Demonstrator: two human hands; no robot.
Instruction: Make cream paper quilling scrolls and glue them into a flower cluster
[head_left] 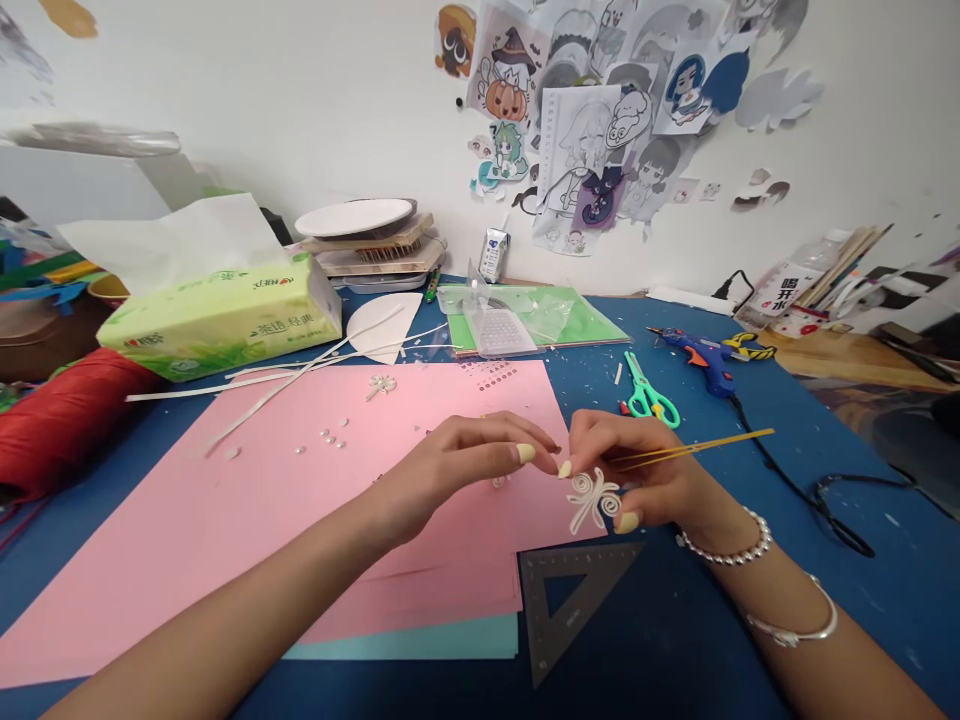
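Where the large pink paper sheet (262, 500) reaches its right edge on the blue table (862, 420), the left hand (457, 465) has thumb and fingers pinched together, tips meeting those of the right hand (645, 475); contents cannot be told. The white curled-paper ornament (591, 497) sits over the sheet's near right corner, clamped in the right hand's fingers, which also grip a thin yellow stick (705, 443) pointing toward the table's right edge.

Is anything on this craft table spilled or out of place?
Tiny pearl beads lie scattered loose on the pink paper, and white paper strips sprawl across its far edge. The white paper curl in the right hand looks intact.
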